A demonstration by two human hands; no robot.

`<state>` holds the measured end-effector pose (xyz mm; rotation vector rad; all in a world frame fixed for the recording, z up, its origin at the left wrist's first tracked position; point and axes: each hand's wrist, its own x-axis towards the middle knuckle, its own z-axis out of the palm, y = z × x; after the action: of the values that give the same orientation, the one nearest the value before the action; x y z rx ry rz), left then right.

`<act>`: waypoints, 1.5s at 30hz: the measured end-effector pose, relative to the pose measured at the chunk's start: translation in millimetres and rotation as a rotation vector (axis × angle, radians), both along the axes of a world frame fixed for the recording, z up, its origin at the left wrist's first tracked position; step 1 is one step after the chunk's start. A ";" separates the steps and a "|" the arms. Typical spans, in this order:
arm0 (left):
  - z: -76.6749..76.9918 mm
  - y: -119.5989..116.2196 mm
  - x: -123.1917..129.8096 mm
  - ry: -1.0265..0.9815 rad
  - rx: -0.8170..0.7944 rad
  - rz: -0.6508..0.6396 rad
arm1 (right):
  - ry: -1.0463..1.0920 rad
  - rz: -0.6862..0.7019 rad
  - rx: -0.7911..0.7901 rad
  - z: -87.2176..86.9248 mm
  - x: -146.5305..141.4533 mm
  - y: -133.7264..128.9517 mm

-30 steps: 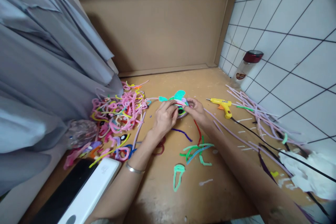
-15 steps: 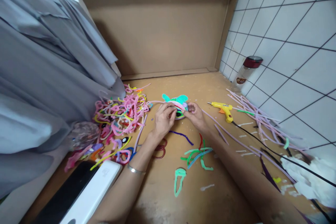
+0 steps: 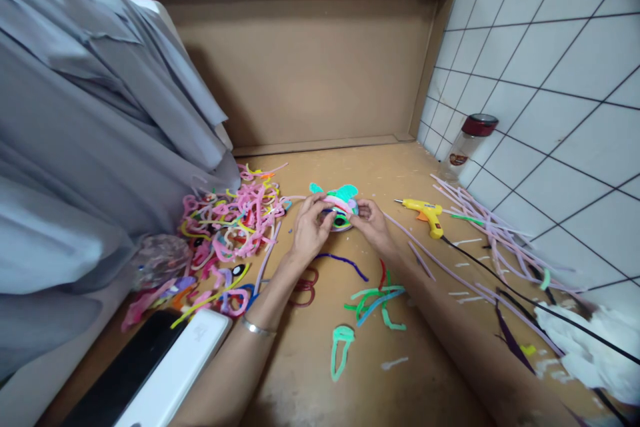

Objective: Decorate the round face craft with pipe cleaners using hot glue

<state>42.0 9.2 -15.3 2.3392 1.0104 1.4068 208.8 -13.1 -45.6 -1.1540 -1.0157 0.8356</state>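
Between my two hands is a small pipe cleaner figure (image 3: 342, 221), with teal leaf-like shapes on top, a pink band across it and a round black-and-green part like an eye. My left hand (image 3: 311, 225) grips its left side, thumb and fingers pinched together. On the other side my right hand (image 3: 371, 221) has its fingertips closed on the right edge. Both hands partly cover the figure. Just below them lie a dark blue pipe cleaner (image 3: 345, 261), a dark red looped one (image 3: 306, 290), green and blue pieces (image 3: 373, 303) and a mint green loop (image 3: 342, 352).
At the left is a heap of mostly pink pipe cleaners (image 3: 245, 213), near a white power bank (image 3: 175, 367). To the right lie a yellow glue gun (image 3: 424, 211) with a black cord, lilac pipe cleaners (image 3: 500, 233) and a red-lidded jar (image 3: 467, 143). A cardboard wall (image 3: 315, 67) closes the back.
My left fingers have shifted a little on the figure, and more of its black-and-green part shows. The whole view has tilted slightly.
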 end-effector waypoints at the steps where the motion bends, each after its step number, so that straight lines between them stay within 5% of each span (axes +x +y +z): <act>1: 0.4 -0.1 0.0 -0.008 -0.014 -0.009 | 0.018 0.018 0.006 0.7 -0.6 -0.1; 23: 9.3 -5.7 7.5 -0.111 -0.152 0.015 | 0.090 0.128 -0.156 33.3 5.6 -12.9; 35: 11.0 -4.3 6.4 -0.116 -0.191 0.008 | 0.014 0.078 -0.051 14.6 3.8 -2.5; 45: 13.8 -7.6 7.1 -0.116 -0.195 0.019 | -0.004 0.063 -0.042 16.0 2.2 -4.4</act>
<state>49.1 1.6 -1.5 2.0904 1.0867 1.3664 211.0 -17.5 -29.6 -1.1650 -1.0467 0.9085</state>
